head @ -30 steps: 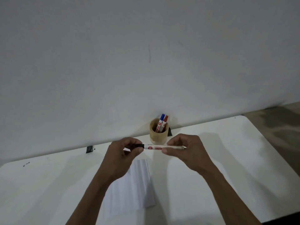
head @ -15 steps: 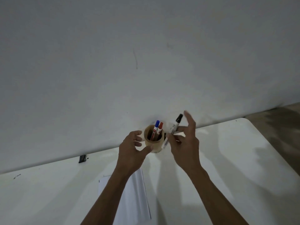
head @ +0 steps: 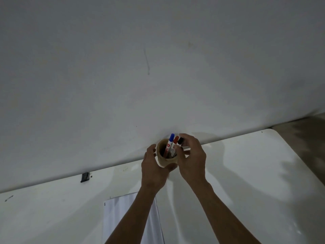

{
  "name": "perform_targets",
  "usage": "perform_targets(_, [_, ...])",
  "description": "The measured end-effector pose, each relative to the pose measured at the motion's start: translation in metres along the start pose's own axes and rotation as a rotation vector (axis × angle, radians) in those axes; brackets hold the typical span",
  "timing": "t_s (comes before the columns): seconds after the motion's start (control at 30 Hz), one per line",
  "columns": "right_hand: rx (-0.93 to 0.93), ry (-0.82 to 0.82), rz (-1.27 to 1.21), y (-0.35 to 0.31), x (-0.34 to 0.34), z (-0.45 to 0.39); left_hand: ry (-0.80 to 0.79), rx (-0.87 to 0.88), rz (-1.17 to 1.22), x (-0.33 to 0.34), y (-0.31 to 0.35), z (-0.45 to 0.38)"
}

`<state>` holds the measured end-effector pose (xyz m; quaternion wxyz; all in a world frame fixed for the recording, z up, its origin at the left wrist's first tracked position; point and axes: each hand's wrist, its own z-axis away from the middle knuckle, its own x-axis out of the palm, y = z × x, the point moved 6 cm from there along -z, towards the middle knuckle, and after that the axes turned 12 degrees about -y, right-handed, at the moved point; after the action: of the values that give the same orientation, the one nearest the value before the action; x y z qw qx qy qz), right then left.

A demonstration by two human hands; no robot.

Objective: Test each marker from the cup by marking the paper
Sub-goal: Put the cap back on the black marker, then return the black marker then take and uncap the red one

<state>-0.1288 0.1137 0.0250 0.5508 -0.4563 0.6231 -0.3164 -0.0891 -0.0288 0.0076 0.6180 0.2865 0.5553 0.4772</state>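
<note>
A tan cup stands at the table's far edge against the wall. Three markers stand in it: a blue-capped marker, a red-capped marker and a black-capped marker. My left hand wraps the cup's left and front side. My right hand curls over the cup's right rim, fingers around the black-capped marker's upper end. A white sheet of paper lies on the table below, partly hidden by my left forearm.
The white table runs along a plain grey wall. A small black object sits at the table's back edge, left of the cup. The table's rounded right corner and a strip of floor show at far right.
The black-capped marker went from held level between both hands, to raised in my right hand, to standing in the cup. My left hand moved onto the cup.
</note>
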Motion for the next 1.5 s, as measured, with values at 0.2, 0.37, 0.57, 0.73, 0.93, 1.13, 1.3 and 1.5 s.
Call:
perform_targets(0.2, [0.053, 0.029, 0.031, 0.013, 0.007, 0.0, -0.005, 0.018, 0.045, 0.001, -0.008, -0.004])
perform_targets(0.37, [0.128, 0.025, -0.021, 0.011, 0.008, -0.004, -0.003, 0.033, 0.037, 0.002, -0.009, -0.006])
perform_targets(0.57, [0.097, 0.094, 0.07, 0.005, 0.008, -0.014, -0.01, 0.035, 0.045, 0.003, -0.014, -0.007])
perform_targets(0.73, [0.118, 0.104, 0.08, 0.003, 0.007, -0.016, -0.02, 0.041, 0.049, 0.004, -0.014, -0.008])
perform_targets(0.93, [0.06, 0.168, -0.049, -0.032, -0.017, -0.022, -0.031, 0.046, 0.04, 0.005, -0.015, -0.009])
perform_targets(1.13, [0.054, 0.266, -0.245, -0.071, -0.061, -0.023, -0.017, 0.05, 0.024, 0.006, -0.017, -0.01])
perform_targets(1.3, [0.028, 0.301, -0.392, -0.078, -0.087, -0.012, -0.011, 0.017, 0.047, 0.007, -0.019, -0.009])
perform_targets(1.5, [0.148, 0.206, -0.434, -0.051, -0.09, 0.015, 0.002, 0.016, 0.026, 0.006, -0.018, -0.009])
